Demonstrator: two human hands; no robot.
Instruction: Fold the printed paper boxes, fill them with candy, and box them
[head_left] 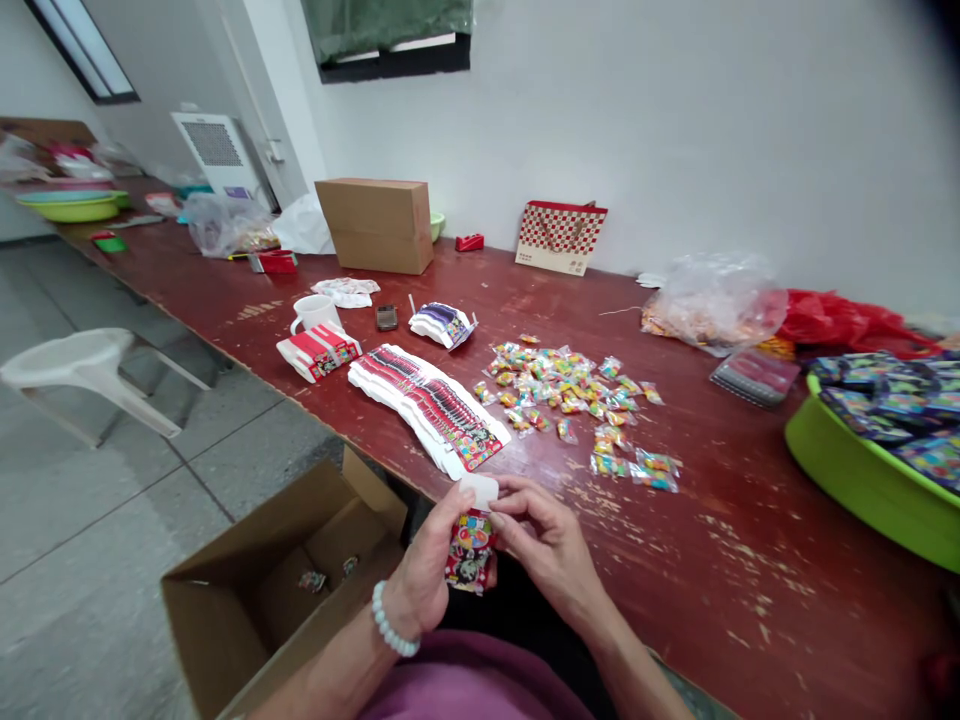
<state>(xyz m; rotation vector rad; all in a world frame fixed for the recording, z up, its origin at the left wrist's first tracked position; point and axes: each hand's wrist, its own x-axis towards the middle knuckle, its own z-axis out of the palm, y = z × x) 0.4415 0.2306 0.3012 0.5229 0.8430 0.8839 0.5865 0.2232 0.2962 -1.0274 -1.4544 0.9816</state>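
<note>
In my left hand (427, 565), closed round its side, is a small red printed box (470, 552) with a white flap standing up at its top. My right hand (551, 540) pinches the flap's right edge between thumb and fingers. Just beyond my hands, a fanned row of flat printed boxes (427, 405) lies on the table. To its right is a loose heap of small wrapped candies (562, 385), with several packets nearer me. A stack of red and white boxes (319, 352) sits by a white mug (315, 314).
An open cardboard box (225, 600) stands below the table edge at left, small pieces inside. A green basin (847, 500) full of dark packets is at right. Further back are a closed carton (375, 228), a paper bag (561, 237) and a white stool (82, 360).
</note>
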